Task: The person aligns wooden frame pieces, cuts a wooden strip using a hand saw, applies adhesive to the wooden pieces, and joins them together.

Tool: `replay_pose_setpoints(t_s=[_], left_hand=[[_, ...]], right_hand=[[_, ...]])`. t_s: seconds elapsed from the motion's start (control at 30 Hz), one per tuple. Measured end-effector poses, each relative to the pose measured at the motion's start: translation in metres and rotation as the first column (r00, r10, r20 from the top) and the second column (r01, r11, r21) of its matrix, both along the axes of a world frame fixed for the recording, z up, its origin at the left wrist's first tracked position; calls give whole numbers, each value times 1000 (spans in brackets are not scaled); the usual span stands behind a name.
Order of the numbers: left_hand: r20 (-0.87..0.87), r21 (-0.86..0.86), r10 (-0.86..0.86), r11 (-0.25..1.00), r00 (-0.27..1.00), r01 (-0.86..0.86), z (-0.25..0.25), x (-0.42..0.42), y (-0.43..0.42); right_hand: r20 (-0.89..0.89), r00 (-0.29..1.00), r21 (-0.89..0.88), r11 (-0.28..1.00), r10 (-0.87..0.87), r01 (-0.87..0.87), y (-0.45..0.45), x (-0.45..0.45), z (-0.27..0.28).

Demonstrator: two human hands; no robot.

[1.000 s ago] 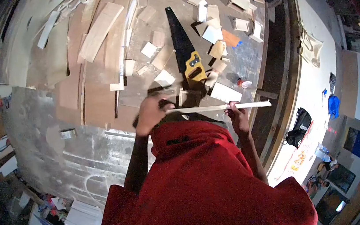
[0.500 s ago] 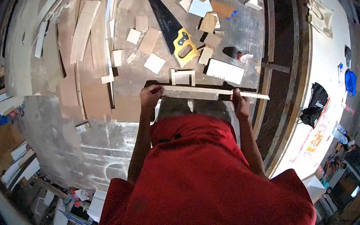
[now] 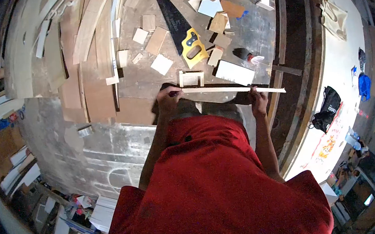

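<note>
A long, thin wooden strip (image 3: 217,89) stretches across in front of me, gripped by both hands. My left hand (image 3: 169,98) is closed around its left end. Closer to the other end, my right hand (image 3: 258,100) pinches it, and the tip sticks out past my fingers. Just beyond the strip stands a small wooden frame (image 3: 191,78). A white rectangular block (image 3: 234,72) lies behind the right half of the strip. Farther off, a handsaw (image 3: 182,32) with a yellow handle rests flat among wood offcuts.
Long boards (image 3: 90,31) lie at the left of the worktable. Several small wood pieces (image 3: 156,40) are scattered around the saw. A dark-headed tool with a red and pale handle (image 3: 255,58) lies near the right edge. Beyond a beam-framed gap, a white surface (image 3: 321,115) holds black bags (image 3: 327,109).
Both hands have shifted right and slightly away from me, carrying the strip with them. The strip now lies nearer the white block. The saw and offcuts stay where they were.
</note>
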State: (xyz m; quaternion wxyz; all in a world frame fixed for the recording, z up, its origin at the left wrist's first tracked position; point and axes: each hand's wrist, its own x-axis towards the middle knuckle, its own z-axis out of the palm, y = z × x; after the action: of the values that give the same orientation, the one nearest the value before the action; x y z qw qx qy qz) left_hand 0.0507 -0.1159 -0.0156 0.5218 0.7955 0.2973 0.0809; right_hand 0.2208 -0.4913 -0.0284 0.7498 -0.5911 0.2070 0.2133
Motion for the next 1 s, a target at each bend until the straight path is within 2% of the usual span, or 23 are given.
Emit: replay_pose_setpoints(t_s=[0.17, 0.3, 0.37, 0.43, 0.47, 0.53, 0.73, 0.83, 1.0], left_hand=[[91, -24, 32, 999, 995, -30, -16, -2, 6], [16, -34, 40, 999, 999, -39, -8, -3, 6], [9, -38, 35, 999, 999, -34, 0, -2, 6], [-94, 13, 52, 999, 994, -51, 5, -1, 5], [-94, 13, 52, 999, 994, -51, 8, 0, 6], [-146, -15, 36, 999, 989, -39, 14, 2, 7], [-84, -15, 20, 1000, 996, -21, 15, 3, 8], [-67, 50, 16, 999, 998, -12, 8, 2, 7], [-16, 61, -13, 998, 1000, 14, -5, 0, 7]], right_hand=[[-7, 1000, -38, 999, -26, 25, 3, 3, -2], [-13, 1000, -96, 995, 25, -26, -3, -1, -1], [-31, 999, -95, 995, 35, -38, 2, -3, 4], [-22, 1000, -61, 998, 17, -19, 3, -6, 0], [-21, 1000, -61, 998, 17, -19, 2, -7, -2], [37, 999, -37, 999, 22, -21, 2, -8, -8], [-14, 998, -42, 997, 59, -59, -4, -7, -16], [-26, 999, -64, 997, 34, -35, -3, -8, -14], [1, 1000, -76, 997, 10, -10, -2, -8, -18]])
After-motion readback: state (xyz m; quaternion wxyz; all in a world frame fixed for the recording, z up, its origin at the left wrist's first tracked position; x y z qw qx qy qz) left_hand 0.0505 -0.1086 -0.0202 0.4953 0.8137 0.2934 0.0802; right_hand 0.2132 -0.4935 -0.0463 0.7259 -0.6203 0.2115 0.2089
